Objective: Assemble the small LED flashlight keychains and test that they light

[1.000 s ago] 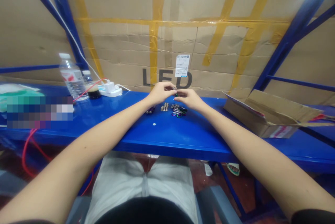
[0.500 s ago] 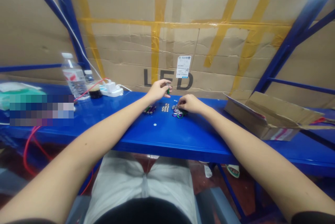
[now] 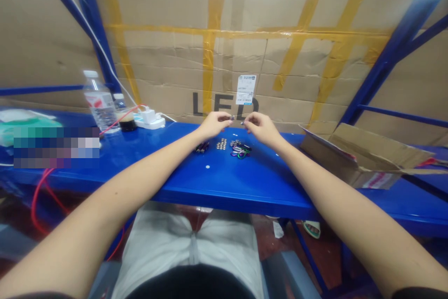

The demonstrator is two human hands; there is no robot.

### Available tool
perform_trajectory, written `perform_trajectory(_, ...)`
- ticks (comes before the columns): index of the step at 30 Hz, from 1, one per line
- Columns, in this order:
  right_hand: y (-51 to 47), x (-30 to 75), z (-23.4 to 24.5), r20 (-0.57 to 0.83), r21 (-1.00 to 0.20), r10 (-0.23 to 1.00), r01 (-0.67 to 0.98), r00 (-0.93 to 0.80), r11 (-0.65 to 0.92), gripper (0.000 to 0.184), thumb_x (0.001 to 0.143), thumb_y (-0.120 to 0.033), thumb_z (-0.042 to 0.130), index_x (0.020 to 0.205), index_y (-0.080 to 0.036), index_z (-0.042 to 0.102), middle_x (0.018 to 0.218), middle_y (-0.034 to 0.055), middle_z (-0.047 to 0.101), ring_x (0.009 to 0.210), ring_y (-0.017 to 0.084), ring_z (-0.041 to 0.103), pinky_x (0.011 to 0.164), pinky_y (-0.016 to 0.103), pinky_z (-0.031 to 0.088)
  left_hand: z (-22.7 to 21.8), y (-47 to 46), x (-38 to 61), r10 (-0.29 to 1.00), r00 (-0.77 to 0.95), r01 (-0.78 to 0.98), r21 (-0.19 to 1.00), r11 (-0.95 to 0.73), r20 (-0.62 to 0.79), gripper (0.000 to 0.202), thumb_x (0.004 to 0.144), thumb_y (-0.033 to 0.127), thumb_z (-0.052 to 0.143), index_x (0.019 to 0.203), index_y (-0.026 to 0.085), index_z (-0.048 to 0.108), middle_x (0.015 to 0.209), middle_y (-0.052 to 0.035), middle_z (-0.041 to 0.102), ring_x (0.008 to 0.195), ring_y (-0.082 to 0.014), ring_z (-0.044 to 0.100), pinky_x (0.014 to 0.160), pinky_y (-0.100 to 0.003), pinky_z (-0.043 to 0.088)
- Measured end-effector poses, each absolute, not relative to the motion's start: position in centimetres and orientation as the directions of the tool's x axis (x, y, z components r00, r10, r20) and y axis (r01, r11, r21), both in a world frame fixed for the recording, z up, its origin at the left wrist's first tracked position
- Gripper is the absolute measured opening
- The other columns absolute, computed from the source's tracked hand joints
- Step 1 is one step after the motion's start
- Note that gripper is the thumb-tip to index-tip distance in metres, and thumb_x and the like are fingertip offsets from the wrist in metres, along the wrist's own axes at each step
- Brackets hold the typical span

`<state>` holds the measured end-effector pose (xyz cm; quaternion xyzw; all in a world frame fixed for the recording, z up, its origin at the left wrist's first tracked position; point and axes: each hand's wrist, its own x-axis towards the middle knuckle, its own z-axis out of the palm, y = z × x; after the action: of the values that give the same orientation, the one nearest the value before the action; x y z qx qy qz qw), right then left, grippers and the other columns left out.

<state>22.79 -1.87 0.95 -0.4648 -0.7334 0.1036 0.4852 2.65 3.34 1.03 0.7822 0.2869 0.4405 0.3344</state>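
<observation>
My left hand (image 3: 216, 124) is raised above the blue table (image 3: 224, 180), thumb and fingers pinched on a small metal tube (image 3: 232, 117), of which little more than the end shows. Facing it a short gap away, my right hand (image 3: 259, 126) pinches a tiny silver part (image 3: 242, 123). Beneath them on the table lie three groups. Dark purple and green tubes (image 3: 201, 148) are at the left, partly behind my left wrist. Small silver round pieces (image 3: 221, 144) stand in rows in the middle. A pile of coloured carabiner clips (image 3: 241, 151) with small silver parts is at the right.
An open cardboard box (image 3: 357, 163) stands at the right. To the left are a water bottle (image 3: 100, 105), a smaller bottle of dark liquid (image 3: 126, 119) and a white power strip (image 3: 150, 121) with cables. A large cardboard sheet (image 3: 168, 66) rises behind the table.
My right hand has lifted from the pile with a tiny silver part and moved up near my left hand. The left hand has lowered slightly, turning the tube's end towards the right.
</observation>
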Motion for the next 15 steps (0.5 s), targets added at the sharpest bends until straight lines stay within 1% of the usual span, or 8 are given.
perform_trajectory(3, -2.0, 22.2, 0.9, 0.647, -0.636, 0.759, 0.495, -0.076, 0.592, 0.007, 0.084, -0.024, 0.057, 0.079, -0.02, 0.053, 0.069, 0.0011, 0.063, 0.06, 0.015, 0.059, 0.062, 0.03, 0.05, 0.8, 3.0, 2.8, 0.72, 0.499, 0.157, 0.767, -0.623, 0.483, 0.02, 0.086, 0.019, 0.066, 0.104, 0.011, 0.07, 0.077, -0.0048, 0.069, 0.065, -0.0114, 0.062, 0.056, -0.022, 0.048)
perform_trajectory(6, -2.1, 21.8, 0.6, 0.654, -0.638, 0.751, 0.467, -0.09, 0.612, 0.009, 0.085, -0.026, 0.057, 0.08, -0.021, 0.051, 0.07, 0.0002, 0.062, 0.061, 0.015, 0.059, 0.063, 0.03, 0.049, 0.8, 2.4, 3.0, 0.676, 0.561, 0.162, 0.738, -0.655, 0.477, 0.023, 0.086, 0.022, 0.064, 0.106, 0.011, 0.07, 0.077, -0.0044, 0.069, 0.062, -0.0116, 0.061, 0.056, -0.024, 0.048)
perform_trajectory(9, -2.2, 21.9, 0.4, 0.663, -0.614, 0.741, 0.491, -0.102, 0.617, 0.007, 0.086, -0.025, 0.055, 0.081, -0.022, 0.051, 0.07, 0.0, 0.061, 0.062, 0.015, 0.058, 0.065, 0.031, 0.049, 0.8, 2.0, 3.0, 0.636, 0.598, 0.202, 0.676, -0.709, 0.488, 0.021, 0.087, 0.025, 0.063, 0.104, 0.013, 0.071, 0.07, -0.0017, 0.067, 0.057, -0.0101, 0.057, 0.057, -0.024, 0.045)
perform_trajectory(11, -2.3, 22.0, 0.3, 0.669, -0.578, 0.733, 0.533, -0.124, 0.618, 0.005, 0.086, -0.023, 0.054, 0.082, -0.021, 0.051, 0.07, 0.0003, 0.061, 0.064, 0.016, 0.058, 0.066, 0.031, 0.048, 0.8, 2.0, 2.9, 0.625, 0.594, 0.227, 0.639, -0.735, 0.507, 0.021, 0.088, 0.026, 0.063, 0.102, 0.014, 0.071, 0.07, -0.0012, 0.067, 0.056, -0.01, 0.055, 0.058, -0.024, 0.045)
perform_trajectory(13, -2.4, 22.2, 0.4, 0.669, -0.531, 0.726, 0.581, -0.159, 0.617, 0.004, 0.087, -0.023, 0.054, 0.084, -0.021, 0.052, 0.072, 0.001, 0.061, 0.066, 0.016, 0.059, 0.067, 0.031, 0.047, 0.8, 2.0, 2.8, 0.597, 0.594, 0.223, 0.603, -0.766, 0.539, 0.021, 0.088, 0.028, 0.062, 0.101, 0.014, 0.07, 0.079, -0.003, 0.07, 0.064, -0.0118, 0.06, 0.064, -0.025, 0.046)
perform_trajectory(15, -2.6, 22.2, 0.4, 0.672, -0.482, 0.717, 0.624, -0.188, 0.615, 0.005, 0.088, -0.024, 0.053, 0.085, -0.021, 0.054, 0.073, 0.0019, 0.062, 0.068, 0.017, 0.059, 0.07, 0.032, 0.047, 0.8, 2.1, 2.9, 0.559, 0.598, 0.216, 0.556, -0.803, 0.575, 0.021, 0.089, 0.029, 0.061, 0.102, 0.015, 0.07, 0.091, -0.0051, 0.073, 0.08, -0.015, 0.064, 0.075, -0.028, 0.048)
